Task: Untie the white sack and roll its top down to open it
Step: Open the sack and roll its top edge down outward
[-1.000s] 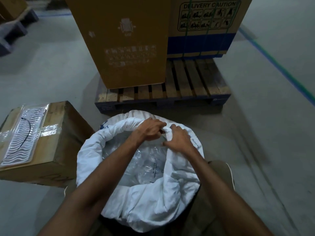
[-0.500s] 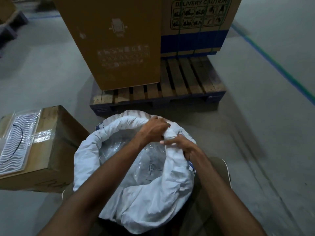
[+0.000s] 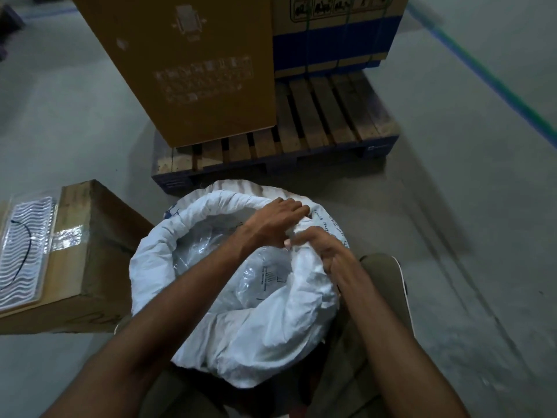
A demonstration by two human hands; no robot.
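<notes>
The left hand [image 3: 272, 223] lies on the far rim of the white sack [image 3: 241, 336], fingers extended across the rolled edge and pressing on it. The right hand [image 3: 321, 247] sits just beside it on the right side of the rim, fingers curled around a fold of the fabric, pinching it. The sack stands on the floor [image 3: 452, 236] between the person's legs, its top rolled down into a thick ring. Clear plastic bags [image 3: 259, 276] show inside the opening. A wooden pallet [image 3: 316, 125] carrying tall cardboard boxes [image 3: 193, 64] stands just beyond the sack. A cardboard carton [image 3: 81, 260] sits on the floor to the left, with a plastic tray [image 3: 21, 251] resting on it.
</notes>
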